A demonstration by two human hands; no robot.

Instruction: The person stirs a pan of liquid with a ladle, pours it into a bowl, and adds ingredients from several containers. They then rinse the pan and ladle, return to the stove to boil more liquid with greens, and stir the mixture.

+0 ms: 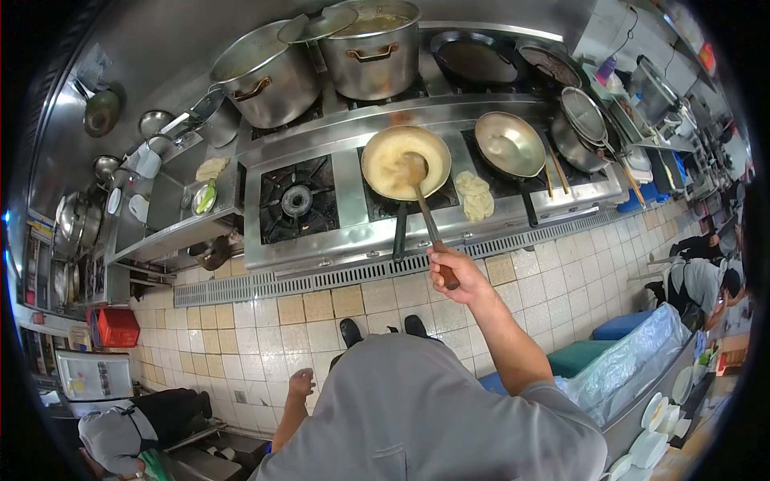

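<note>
My right hand (pixel 459 275) is closed around the wooden grip of a ladle (pixel 427 212). The ladle's bowl rests in a pale yellow, creamy liquid (pixel 391 163) inside a frying pan (pixel 372 185), which sits on a front burner with its dark handle pointing toward me. Beside the pan on the right lies a crumpled pale cloth (pixel 475 197). Low at my side hangs my left hand (pixel 301 382), its fingers loosely bent and apart, with nothing visible in it.
Two large stockpots (pixel 371 68) stand behind, a lid across their rims. Right of the cloth is another frying pan (pixel 510 144); left is a bare burner (pixel 297 200). A floor drain grate (pixel 321 280) runs along the stove. People (pixel 120 437) are at lower left and far right.
</note>
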